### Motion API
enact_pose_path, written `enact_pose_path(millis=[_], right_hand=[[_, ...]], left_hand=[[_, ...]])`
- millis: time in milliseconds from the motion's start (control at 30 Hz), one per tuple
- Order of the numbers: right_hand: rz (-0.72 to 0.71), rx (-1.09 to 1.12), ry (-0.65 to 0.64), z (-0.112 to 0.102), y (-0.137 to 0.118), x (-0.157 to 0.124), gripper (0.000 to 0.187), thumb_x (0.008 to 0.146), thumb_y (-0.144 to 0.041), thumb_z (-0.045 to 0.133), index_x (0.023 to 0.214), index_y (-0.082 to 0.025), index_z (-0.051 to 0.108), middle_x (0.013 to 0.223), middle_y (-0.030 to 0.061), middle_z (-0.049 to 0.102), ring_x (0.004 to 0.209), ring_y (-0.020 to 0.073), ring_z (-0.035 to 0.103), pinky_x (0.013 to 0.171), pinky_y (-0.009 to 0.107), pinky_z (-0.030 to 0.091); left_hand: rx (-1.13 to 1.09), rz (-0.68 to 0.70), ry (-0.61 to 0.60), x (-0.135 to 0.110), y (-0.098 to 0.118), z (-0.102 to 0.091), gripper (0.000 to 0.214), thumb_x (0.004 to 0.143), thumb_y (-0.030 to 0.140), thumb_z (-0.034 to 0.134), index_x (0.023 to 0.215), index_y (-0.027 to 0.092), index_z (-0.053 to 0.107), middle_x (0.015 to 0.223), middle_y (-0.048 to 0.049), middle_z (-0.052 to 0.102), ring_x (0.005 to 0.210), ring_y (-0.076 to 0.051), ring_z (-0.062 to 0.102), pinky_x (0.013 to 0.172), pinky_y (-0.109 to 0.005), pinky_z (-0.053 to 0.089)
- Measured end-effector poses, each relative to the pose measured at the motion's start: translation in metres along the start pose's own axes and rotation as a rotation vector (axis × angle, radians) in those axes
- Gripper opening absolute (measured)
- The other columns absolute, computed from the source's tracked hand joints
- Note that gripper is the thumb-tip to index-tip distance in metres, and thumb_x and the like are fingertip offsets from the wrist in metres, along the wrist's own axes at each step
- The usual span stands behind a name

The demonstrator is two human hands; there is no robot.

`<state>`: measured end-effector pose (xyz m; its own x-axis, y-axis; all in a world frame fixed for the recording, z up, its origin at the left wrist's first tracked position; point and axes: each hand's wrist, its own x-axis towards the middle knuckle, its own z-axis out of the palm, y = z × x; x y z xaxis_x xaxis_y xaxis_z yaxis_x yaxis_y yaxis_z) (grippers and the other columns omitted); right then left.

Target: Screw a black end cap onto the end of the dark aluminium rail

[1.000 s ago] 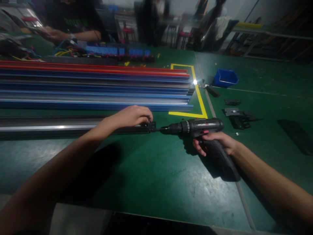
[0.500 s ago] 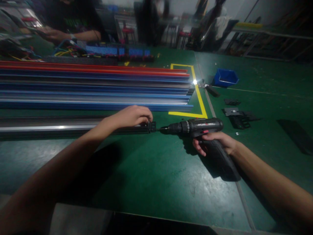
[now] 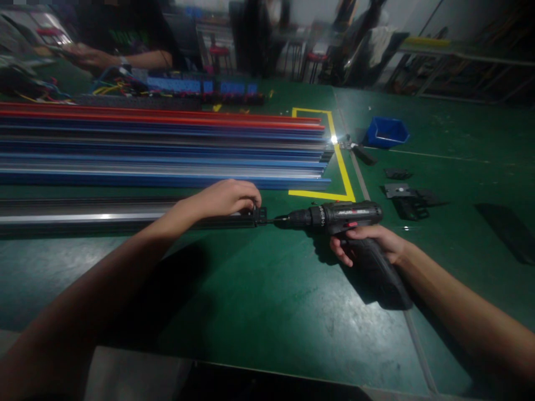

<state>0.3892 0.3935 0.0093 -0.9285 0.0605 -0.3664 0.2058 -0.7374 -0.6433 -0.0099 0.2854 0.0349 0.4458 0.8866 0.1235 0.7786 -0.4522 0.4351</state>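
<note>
A long dark metal rail (image 3: 104, 217) lies across the green table. My left hand (image 3: 228, 197) is closed over the rail's right end, pressing on it beside a small black end bracket (image 3: 259, 215). My right hand (image 3: 368, 242) grips the handle of a black cordless drill (image 3: 340, 216). The drill lies level, pointing left, and its bit meets the end bracket of the rail.
A stack of red, blue and silver rails (image 3: 167, 147) lies behind. Yellow tape (image 3: 340, 167) marks the table. A blue bin (image 3: 385, 132) and black metal plates (image 3: 407, 196) sit to the right. Another person's arms (image 3: 125, 58) work at wiring at the far left.
</note>
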Motion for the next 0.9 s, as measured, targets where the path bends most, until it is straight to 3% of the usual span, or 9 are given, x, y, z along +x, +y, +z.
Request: enact_pose_path(millis=[900], right_hand=[[-0.028, -0.037, 0.101, 0.0063, 0.0008, -0.002, 0.025, 0.089, -0.025, 0.081, 0.101, -0.003, 0.078, 0.09, 0.0132, 0.077, 0.075, 0.0187, 0.077, 0.066, 0.025, 0.065]], left_hand=[[-0.006, 0.012, -0.001, -0.0007, -0.0019, 0.0, 0.024, 0.098, 0.02, 0.053, 0.101, 0.024, 0.077, 0.102, -0.0013, 0.077, 0.092, -0.014, 0.071, 0.084, -0.025, 0.049]])
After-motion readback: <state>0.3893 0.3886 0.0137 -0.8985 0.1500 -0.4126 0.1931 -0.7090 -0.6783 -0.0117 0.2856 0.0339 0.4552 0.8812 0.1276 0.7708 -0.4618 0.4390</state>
